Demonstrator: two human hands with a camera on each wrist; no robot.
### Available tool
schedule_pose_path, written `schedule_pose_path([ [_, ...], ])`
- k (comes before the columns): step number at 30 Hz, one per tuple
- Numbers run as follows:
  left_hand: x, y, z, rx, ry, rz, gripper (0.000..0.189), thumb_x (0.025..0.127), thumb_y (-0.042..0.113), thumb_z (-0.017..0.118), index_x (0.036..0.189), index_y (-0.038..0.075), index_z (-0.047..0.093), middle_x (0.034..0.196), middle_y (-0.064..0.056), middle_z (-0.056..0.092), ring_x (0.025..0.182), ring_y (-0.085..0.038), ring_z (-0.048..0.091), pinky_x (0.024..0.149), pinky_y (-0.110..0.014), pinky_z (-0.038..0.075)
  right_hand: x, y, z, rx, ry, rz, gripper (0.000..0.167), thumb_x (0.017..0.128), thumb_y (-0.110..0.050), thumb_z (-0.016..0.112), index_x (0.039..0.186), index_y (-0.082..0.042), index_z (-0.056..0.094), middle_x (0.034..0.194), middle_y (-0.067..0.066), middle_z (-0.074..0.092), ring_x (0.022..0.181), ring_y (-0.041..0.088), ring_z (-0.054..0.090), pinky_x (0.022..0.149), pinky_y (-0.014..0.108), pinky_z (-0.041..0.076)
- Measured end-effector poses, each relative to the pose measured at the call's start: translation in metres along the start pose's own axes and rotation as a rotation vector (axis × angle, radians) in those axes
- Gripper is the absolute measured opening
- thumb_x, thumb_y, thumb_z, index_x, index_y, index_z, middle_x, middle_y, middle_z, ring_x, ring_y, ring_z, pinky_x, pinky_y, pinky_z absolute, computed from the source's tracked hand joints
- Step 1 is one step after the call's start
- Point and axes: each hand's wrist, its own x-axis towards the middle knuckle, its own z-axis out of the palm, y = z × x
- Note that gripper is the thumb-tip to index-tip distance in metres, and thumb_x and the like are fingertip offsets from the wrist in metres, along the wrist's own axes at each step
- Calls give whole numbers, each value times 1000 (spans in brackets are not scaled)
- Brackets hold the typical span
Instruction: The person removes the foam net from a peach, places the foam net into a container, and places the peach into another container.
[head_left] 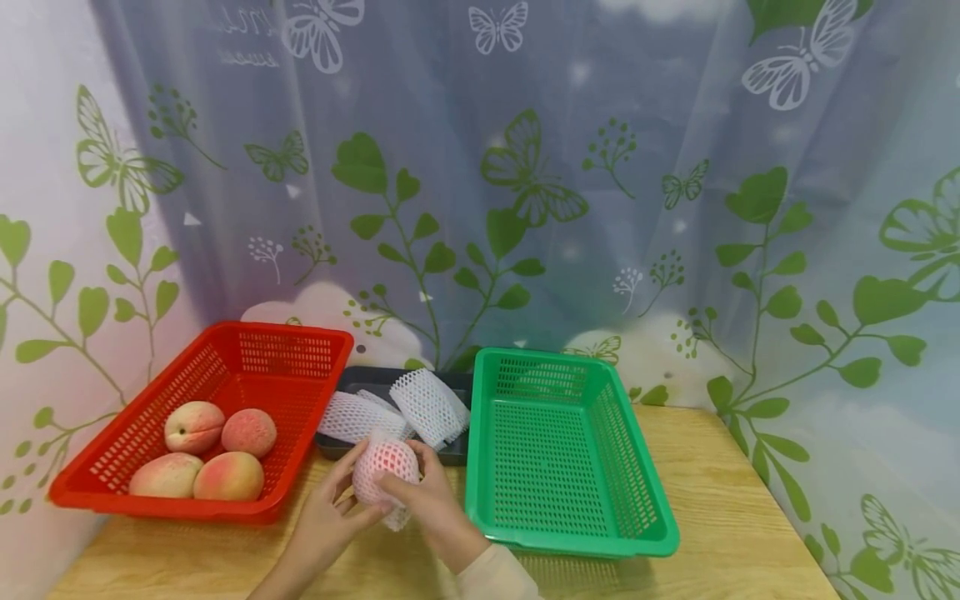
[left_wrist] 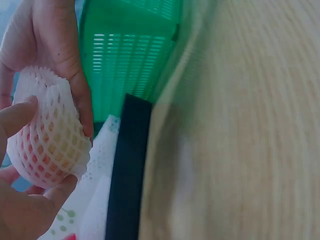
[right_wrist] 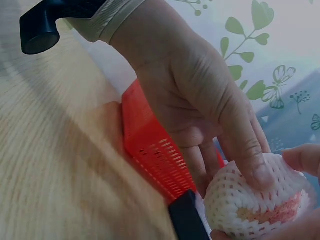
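Between both hands, a peach (head_left: 386,467) sits inside a white foam net sleeve (left_wrist: 52,112), its red and yellow skin showing through the mesh. My left hand (head_left: 327,510) holds it from the left, fingers and thumb around its side. From the right, my right hand (head_left: 438,504) grips it, with the thumb lying across the front of the net. Loose net hangs below the fruit in the head view. Just behind the hands is a dark tray (head_left: 378,379) with several white foam net sleeves (head_left: 429,407) lying in it.
At the left stands a red basket (head_left: 300,417) with several bare peaches (head_left: 228,477) in its near half. A green basket (head_left: 551,450) is on the right of the wooden table (head_left: 735,500). Behind everything hangs a printed curtain (head_left: 465,167).
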Motion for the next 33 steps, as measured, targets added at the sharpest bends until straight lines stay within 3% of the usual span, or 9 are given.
schedule_pose_path([
  [8,-1,-24,7,-30,32,-7,81,71,-8,79,142,1,42,141,-26,41,117,-40,49,87,-30,52,4,23,6,-22,59,0,67,76,-5,71,137,1,42,123,14,50,100,22,57,83,35,52],
  [19,1,-44,23,29,83,-26,80,67,-17,74,138,-7,39,128,-32,48,111,-37,54,83,-22,52,10,51,2,-24,162,11,62,75,-4,71,131,4,45,118,15,54,98,20,56,77,31,53],
  [28,9,-46,31,224,156,2,76,68,-4,81,135,-5,46,124,-29,51,111,-38,54,88,-41,53,20,59,-3,-78,222,20,60,77,-8,71,131,4,47,124,17,54,107,26,55,87,36,51],
  [33,14,-47,35,249,188,13,74,67,-8,80,133,-6,48,124,-29,52,110,-38,54,87,-42,52,25,63,-5,-91,246,9,57,80,-12,71,129,5,49,121,16,57,106,26,56,89,39,50],
])
